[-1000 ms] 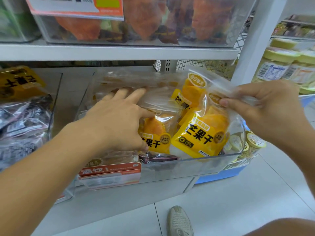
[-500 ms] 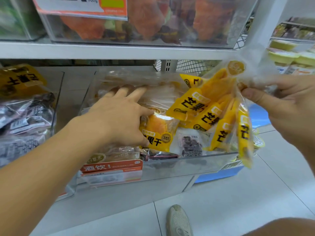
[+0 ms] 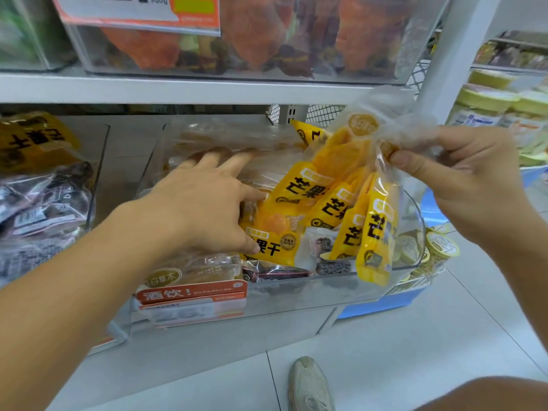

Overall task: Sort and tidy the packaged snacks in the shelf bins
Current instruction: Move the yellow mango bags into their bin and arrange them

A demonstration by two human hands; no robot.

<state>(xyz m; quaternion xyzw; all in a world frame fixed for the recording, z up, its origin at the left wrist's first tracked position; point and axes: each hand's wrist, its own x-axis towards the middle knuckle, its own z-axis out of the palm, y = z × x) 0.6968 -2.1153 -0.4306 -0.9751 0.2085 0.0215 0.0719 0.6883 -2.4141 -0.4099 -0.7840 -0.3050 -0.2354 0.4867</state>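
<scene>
A clear plastic shelf bin (image 3: 296, 287) holds yellow dried-mango packets and small dark snack packs. My right hand (image 3: 462, 173) pinches the clear top edges of several yellow mango packets (image 3: 350, 203), which hang fanned out over the bin's right side. My left hand (image 3: 204, 203) lies inside the bin with straight fingers, pressing on pale packets, its thumb beside another yellow mango packet (image 3: 275, 232) that rests in the bin. Dark snack packs (image 3: 275, 272) lie along the bin's front wall.
A neighbouring clear bin (image 3: 98, 173) at the left holds dark and yellow packs. The upper shelf (image 3: 192, 87) carries a bin of orange packs. A blue crate (image 3: 385, 301) with small lidded cups sits at lower right. My shoe (image 3: 310, 384) stands on the tiled floor.
My right hand has lifted the bunch of yellow mango packets up and to the right, out of the bin, so they now hang by their tops. My left hand has stayed in place.
</scene>
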